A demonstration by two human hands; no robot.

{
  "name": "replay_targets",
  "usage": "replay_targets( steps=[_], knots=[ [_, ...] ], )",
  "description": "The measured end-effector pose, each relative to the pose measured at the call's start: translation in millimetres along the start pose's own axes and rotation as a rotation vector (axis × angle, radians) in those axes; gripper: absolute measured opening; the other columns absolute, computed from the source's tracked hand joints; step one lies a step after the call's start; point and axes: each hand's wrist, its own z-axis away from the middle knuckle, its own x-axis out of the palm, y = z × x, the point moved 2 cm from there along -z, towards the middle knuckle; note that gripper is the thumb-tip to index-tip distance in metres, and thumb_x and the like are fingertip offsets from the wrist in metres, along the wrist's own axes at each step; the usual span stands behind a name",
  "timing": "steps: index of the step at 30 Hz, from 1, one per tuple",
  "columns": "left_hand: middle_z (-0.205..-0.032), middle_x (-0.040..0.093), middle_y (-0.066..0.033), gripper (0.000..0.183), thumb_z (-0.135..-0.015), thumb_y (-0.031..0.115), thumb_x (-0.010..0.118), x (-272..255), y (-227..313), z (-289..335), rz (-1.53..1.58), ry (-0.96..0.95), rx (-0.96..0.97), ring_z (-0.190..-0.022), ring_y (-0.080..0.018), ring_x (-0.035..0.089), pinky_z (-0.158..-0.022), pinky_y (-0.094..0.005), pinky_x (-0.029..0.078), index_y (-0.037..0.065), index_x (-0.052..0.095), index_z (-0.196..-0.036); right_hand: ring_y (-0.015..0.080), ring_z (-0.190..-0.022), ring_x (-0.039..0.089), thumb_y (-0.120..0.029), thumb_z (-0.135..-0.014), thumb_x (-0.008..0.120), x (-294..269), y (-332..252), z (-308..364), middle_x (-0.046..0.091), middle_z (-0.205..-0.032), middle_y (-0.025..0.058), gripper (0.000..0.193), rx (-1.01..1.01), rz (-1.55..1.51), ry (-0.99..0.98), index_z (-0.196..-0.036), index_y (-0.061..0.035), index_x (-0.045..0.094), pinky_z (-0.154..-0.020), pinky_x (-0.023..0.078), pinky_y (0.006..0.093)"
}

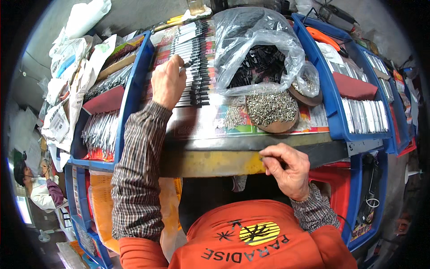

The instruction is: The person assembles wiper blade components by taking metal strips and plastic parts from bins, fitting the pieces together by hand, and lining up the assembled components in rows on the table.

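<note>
My left hand (168,83) is closed in a pinch over the left side of a long row of slim silver metal pieces with black ends (193,67). Whatever is between its fingers is mostly hidden. Near the table's front edge, my right hand (289,168) pinches thumb and fingers together; anything in that pinch is too small to name. Beyond the right hand lies a heap of small metal pins or rivets (272,108) on a round brown tray, with more spilled to its left. Behind the heap, a clear plastic bag (251,24) lies open on many black plastic parts (257,67).
Blue crates (130,107) with upright metal pieces flank the table on the left, and another blue crate (333,103) stands at right. Orange-handled pliers (323,38) rest in the right crate. A yellowish front edge (210,163) borders the table. A person (42,186) is at far left.
</note>
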Motion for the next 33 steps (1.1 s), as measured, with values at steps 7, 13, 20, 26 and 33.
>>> replay_targets(
  steps=[7,13,20,26,33],
  knots=[
    [-0.083,0.062,-0.0183,0.018,-0.072,0.001,0.062,57,-39,-44,-0.053,0.021,0.017,-0.081,-0.0368,0.062,-0.071,-0.0453,0.049,0.005,0.060,-0.089,0.0236,-0.061,0.063,0.000,-0.079,0.067,-6,-2,-3,0.063,-0.074,0.0127,0.014,-0.101,0.039,-0.064,-0.092,0.0004,0.064,-0.054,0.048,0.0308],
    [-0.089,0.067,-0.0168,0.020,-0.073,0.002,0.064,77,-46,-71,-0.079,-0.035,-0.096,-0.088,-0.0326,0.065,-0.079,-0.0395,0.050,0.003,0.066,-0.092,0.0256,-0.060,0.063,0.001,-0.075,0.071,-6,-3,-6,0.062,-0.071,0.0114,0.018,-0.191,0.050,-0.080,-0.091,-0.0004,0.064,-0.052,0.048,0.0321],
    [-0.086,0.065,-0.0154,0.015,-0.077,0.004,0.062,103,-64,-88,0.014,-0.013,-0.060,-0.086,-0.0329,0.063,-0.077,-0.0413,0.049,0.008,0.068,-0.090,0.0252,-0.062,0.064,0.001,-0.073,0.072,-8,-1,-4,0.064,-0.075,0.0107,0.023,-0.208,0.044,-0.115,-0.095,-0.0005,0.065,-0.055,0.052,0.0324],
    [-0.090,0.066,-0.0142,0.020,-0.077,0.003,0.063,103,-68,-94,-0.007,-0.043,-0.052,-0.089,-0.0312,0.063,-0.081,-0.0393,0.049,0.009,0.070,-0.095,0.0239,-0.061,0.064,0.002,-0.072,0.071,-6,1,-4,0.064,-0.075,0.0099,0.025,-0.216,0.032,-0.117,-0.096,-0.0008,0.065,-0.055,0.052,0.0320],
    [-0.089,0.064,-0.0135,0.022,-0.077,0.002,0.064,106,-71,-95,0.026,-0.028,0.025,-0.089,-0.0309,0.062,-0.082,-0.0393,0.049,0.012,0.072,-0.095,0.0235,-0.062,0.064,0.002,-0.072,0.071,-4,-1,-5,0.064,-0.074,0.0092,0.024,-0.212,0.058,-0.123,-0.095,-0.0012,0.065,-0.055,0.052,0.0319]
  ],
)
